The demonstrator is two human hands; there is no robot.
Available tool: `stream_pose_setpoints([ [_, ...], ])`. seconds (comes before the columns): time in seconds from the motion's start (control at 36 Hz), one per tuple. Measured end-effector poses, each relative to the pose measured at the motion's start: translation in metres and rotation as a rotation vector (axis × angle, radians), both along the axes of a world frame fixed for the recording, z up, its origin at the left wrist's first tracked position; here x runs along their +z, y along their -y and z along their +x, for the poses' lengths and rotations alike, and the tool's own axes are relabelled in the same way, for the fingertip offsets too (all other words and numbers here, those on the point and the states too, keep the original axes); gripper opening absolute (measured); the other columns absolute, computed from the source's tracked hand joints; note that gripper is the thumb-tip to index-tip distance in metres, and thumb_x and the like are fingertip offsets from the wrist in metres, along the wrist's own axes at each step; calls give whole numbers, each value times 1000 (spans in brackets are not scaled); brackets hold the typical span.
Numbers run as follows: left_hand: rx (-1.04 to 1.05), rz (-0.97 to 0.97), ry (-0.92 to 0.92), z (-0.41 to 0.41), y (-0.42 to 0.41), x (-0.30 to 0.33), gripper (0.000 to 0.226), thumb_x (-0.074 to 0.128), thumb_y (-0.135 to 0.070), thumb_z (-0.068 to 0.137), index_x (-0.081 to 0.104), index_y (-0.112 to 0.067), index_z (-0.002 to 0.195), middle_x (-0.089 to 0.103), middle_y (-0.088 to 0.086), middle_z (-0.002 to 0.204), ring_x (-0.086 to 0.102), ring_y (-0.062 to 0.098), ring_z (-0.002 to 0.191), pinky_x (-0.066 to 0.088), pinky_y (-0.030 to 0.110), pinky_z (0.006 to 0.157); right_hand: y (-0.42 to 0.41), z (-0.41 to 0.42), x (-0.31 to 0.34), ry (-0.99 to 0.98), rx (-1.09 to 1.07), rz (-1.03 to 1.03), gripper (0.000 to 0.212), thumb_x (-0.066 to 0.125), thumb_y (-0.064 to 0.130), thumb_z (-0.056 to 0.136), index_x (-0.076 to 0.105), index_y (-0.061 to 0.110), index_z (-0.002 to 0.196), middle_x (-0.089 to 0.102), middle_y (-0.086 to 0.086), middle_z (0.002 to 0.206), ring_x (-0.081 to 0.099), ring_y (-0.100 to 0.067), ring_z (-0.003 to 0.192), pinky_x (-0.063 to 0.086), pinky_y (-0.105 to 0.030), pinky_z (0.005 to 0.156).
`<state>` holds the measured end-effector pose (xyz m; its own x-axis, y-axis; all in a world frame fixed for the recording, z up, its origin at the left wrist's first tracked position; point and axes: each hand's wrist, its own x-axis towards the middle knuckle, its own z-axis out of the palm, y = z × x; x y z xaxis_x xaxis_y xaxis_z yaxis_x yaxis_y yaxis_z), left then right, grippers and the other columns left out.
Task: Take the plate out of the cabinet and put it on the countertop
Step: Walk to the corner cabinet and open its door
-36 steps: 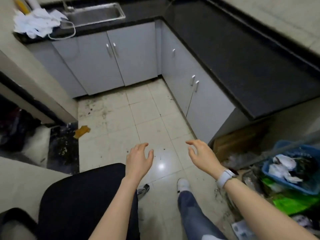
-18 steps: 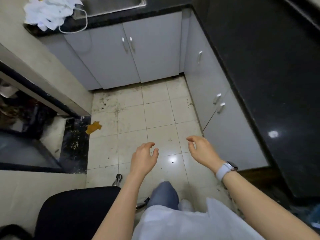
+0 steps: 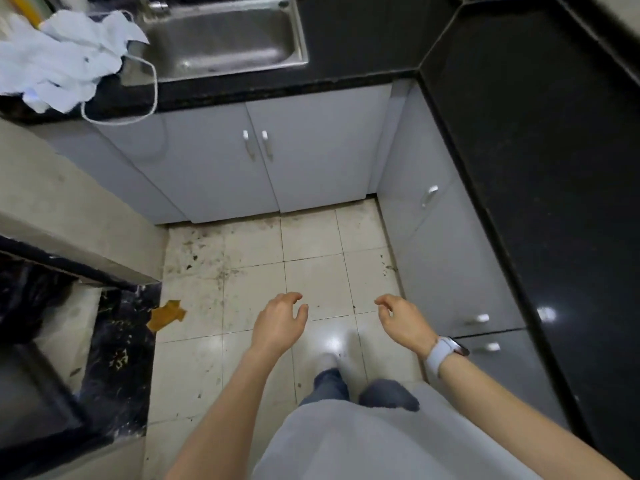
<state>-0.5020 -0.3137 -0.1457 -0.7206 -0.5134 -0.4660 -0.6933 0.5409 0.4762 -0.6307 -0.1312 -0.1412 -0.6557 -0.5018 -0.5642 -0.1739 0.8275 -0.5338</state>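
Note:
No plate shows in the head view. Grey cabinets line two sides: a double-door cabinet [image 3: 263, 161] under the sink ahead and a run of cabinets [image 3: 446, 244] along the right, all doors closed. A black countertop [image 3: 540, 140] tops the right run. My left hand [image 3: 278, 322] and my right hand [image 3: 403, 318] hang over the tiled floor, fingers loosely curled and apart, holding nothing. A white watch [image 3: 441, 353] sits on my right wrist.
A steel sink [image 3: 221, 36] lies in the counter ahead, with white crumpled cloth and a cord [image 3: 65, 60] to its left. A beige wall [image 3: 69, 206] and a dark opening stand at the left. An orange scrap [image 3: 164, 315] lies on the stained floor.
The view has moved forward into the kitchen corner; the black chair has dropped out of sight and the sink has come into view. Both hands stay empty in front of me.

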Motion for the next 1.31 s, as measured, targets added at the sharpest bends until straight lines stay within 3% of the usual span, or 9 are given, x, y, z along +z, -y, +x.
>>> stream_pose_setpoints([
  [0.11,-67,-4,13,-62,37,0,39,43,-29,93,50,-10,127,57,11,129,53,27,118,44,38,98,30,-52,-1,1,-66,13,32,38,11,90,55,5,116,62,-19,122,54,-34,113,44,-38,95],
  [0.22,-139,0,39,-129,63,-8,40,43,-30,94,49,-12,128,57,12,129,54,26,116,45,36,96,56,-107,-9,18,-127,15,33,38,9,91,54,5,119,62,-17,122,56,-32,111,43,-33,92],
  [0.47,-231,46,113,-283,113,-10,40,41,-28,95,48,-10,130,56,12,132,53,25,118,43,33,97,117,-245,-26,86,-234,13,33,35,13,92,54,6,120,59,-17,126,54,-32,114,42,-35,95],
  [0.64,-318,72,105,-352,137,-7,40,41,-27,95,46,-11,132,53,10,135,52,23,121,42,31,100,134,-292,-32,111,-311,15,34,36,14,92,52,7,122,58,-17,127,53,-31,115,43,-38,98],
  [0.78,-464,98,88,-421,163,-14,38,43,-24,95,48,-11,130,54,9,135,52,24,121,39,28,99,145,-314,-40,129,-496,50,36,36,14,92,50,9,125,56,-13,131,52,-29,118,41,-32,98],
  [1.0,-855,193,128,-510,170,-50,39,44,-20,93,47,-10,131,53,14,135,50,29,123,39,32,100,162,-308,-65,184,-1046,98,37,37,11,90,49,7,125,57,-17,128,52,-33,117,38,-33,99],
  [1.14,-1064,256,121,-544,140,-91,38,46,-20,90,50,-10,127,56,12,130,53,27,121,43,42,103,163,-308,-95,150,-1530,44,35,36,16,93,45,8,126,60,-21,119,55,-35,105,39,-29,83],
  [1.31,-1240,300,76,-553,80,-149,39,47,-17,91,47,-7,128,54,15,130,52,31,117,43,39,98,133,-313,-143,55,-2032,-144,48,38,30,94,30,7,135,50,-18,130,48,-33,119,38,-40,105],
])
